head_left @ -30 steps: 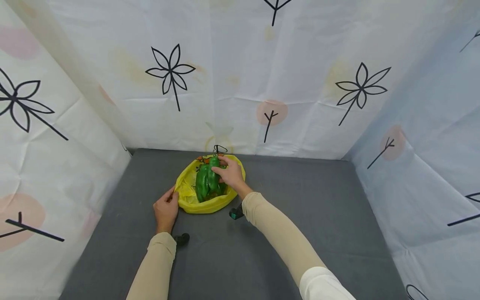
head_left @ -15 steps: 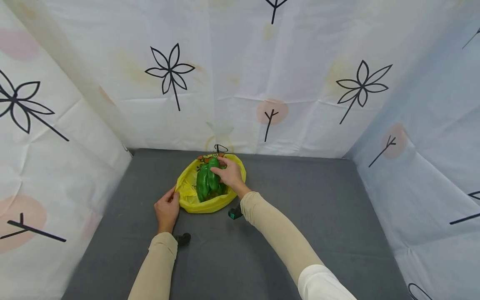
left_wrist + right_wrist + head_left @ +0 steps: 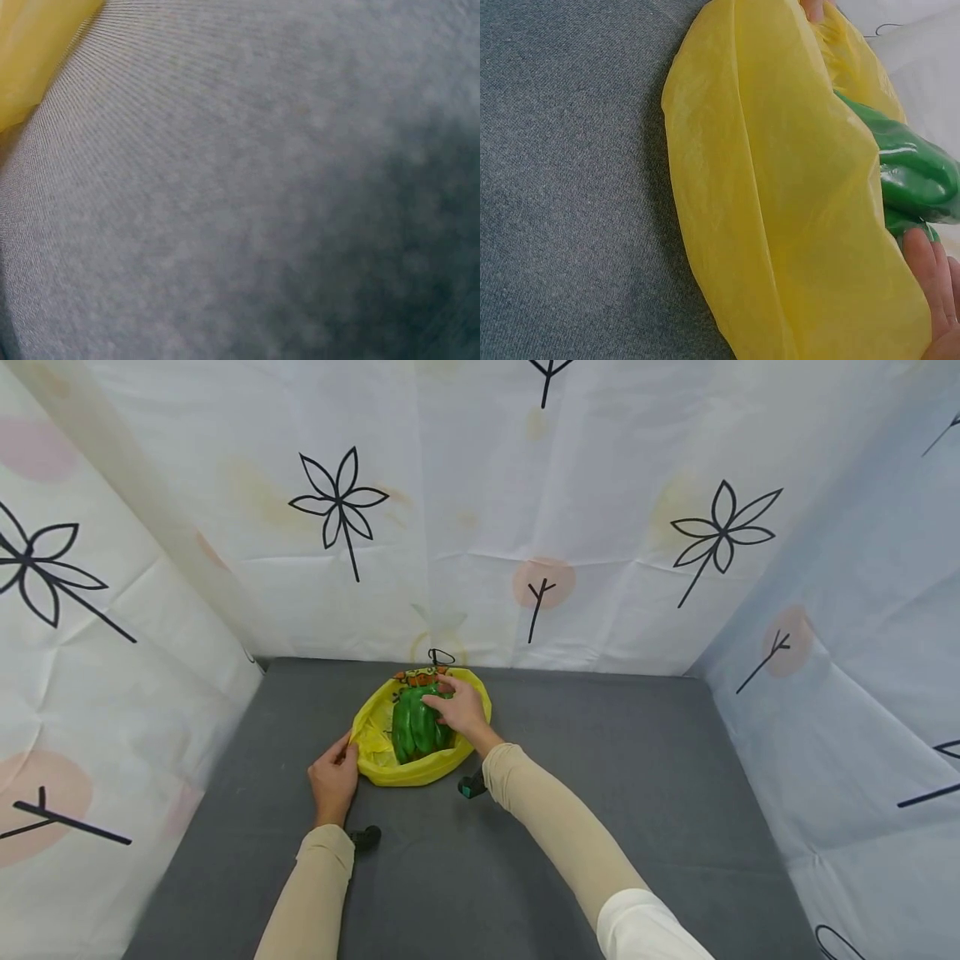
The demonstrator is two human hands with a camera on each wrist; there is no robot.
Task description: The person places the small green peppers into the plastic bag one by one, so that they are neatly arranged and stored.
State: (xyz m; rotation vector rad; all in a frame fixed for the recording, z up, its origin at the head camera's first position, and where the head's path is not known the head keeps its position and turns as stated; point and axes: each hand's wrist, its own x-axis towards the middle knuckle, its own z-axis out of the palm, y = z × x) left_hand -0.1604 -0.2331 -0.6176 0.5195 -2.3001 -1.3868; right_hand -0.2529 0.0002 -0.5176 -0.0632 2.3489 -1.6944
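Note:
A yellow plastic bag [image 3: 371,735] with a rolled-down rim stands on the dark grey table. Several green peppers [image 3: 412,727] lie inside it; one shows glossy in the right wrist view as a green pepper [image 3: 919,172]. At the bag's left rim, my left hand [image 3: 332,781] pinches the plastic between thumb and fingers. My right hand [image 3: 461,706] is over the bag's right side beside the peppers, thumb and fingers spread apart, with no pepper between them. Its fingers [image 3: 930,274] look straight in the right wrist view. The bag's bottom is hidden.
The grey table [image 3: 600,793] extends to both sides and toward me. A white patterned curtain [image 3: 480,510] rises right behind the bag and along both sides. A dark wrist camera mount [image 3: 472,785] hangs under the right wrist, another mount [image 3: 366,839] beside the left.
The pepper that stood upright at my right fingers has sunk down among the others, and my fingers have let it go. Both hands have stayed almost in place.

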